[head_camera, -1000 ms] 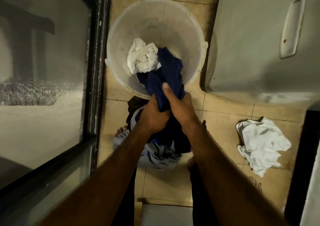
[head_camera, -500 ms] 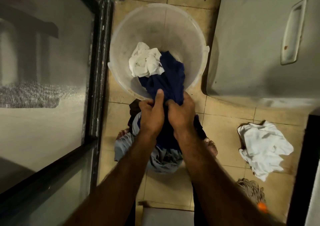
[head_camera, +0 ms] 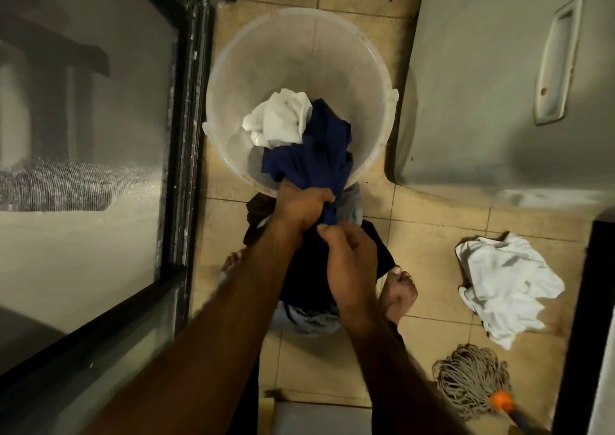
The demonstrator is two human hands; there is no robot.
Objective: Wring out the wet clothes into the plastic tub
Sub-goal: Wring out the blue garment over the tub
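Left hand [head_camera: 301, 206] and right hand [head_camera: 347, 256] clench a blue garment [head_camera: 317, 158] trailing into the plastic tub [head_camera: 233, 78]

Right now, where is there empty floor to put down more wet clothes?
Bare tiles lie between the plastic tub, the grey appliance and the white cloth on the floor. Another free patch sits behind the tub, by the blue edge. It is crowded near the feet, where both hands grip the blue garment over a clothes pile, and by the mop.

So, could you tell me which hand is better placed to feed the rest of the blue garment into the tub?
The left hand: it grips the blue garment right at the tub rim; the right hand holds lower.
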